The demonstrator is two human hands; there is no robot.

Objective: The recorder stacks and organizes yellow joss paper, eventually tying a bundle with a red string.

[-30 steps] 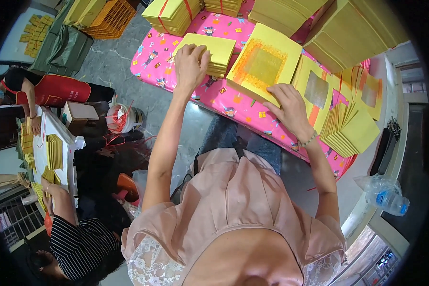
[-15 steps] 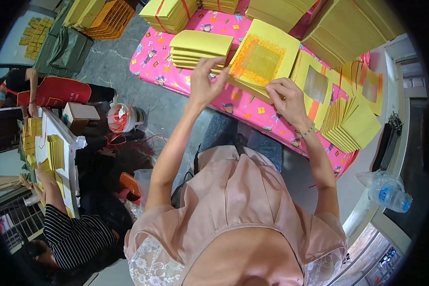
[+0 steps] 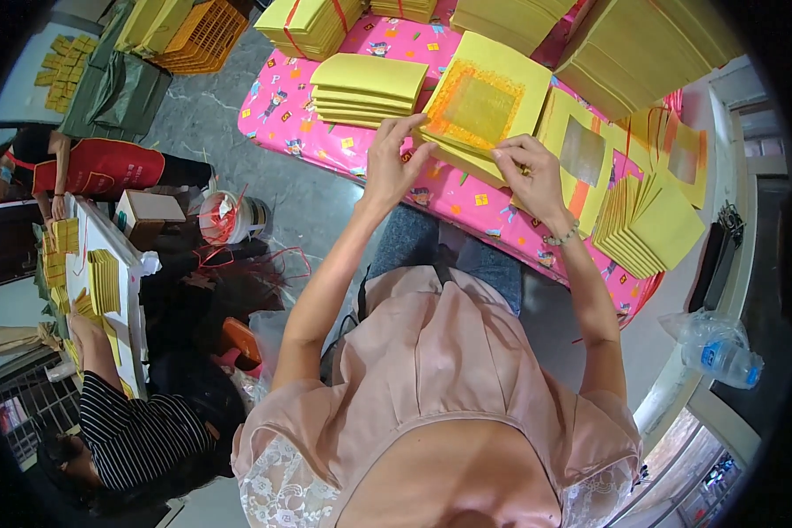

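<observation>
In front of me lies a pile of yellow paper sheets; the top one has an orange-bordered square with a dull golden middle. My left hand is at the pile's left front corner, fingertips against its edge, thumb and fingers apart. At the right front corner my right hand, with a beaded bracelet on the wrist, pinches the sheet edge between thumb and fingers. Left of the pile rests a stack of folded yellow paper. Sheets with a silvery square lie to the right.
A pink patterned cloth covers the table. Tall yellow paper stacks stand at the back. Fanned folded papers lie at the right. Two people work at a white table on the left, near a bucket. A plastic bottle is at right.
My left hand has come away from the folded stack's edge, down and toward the sheet pile's corner. My right hand has barely shifted at its corner.
</observation>
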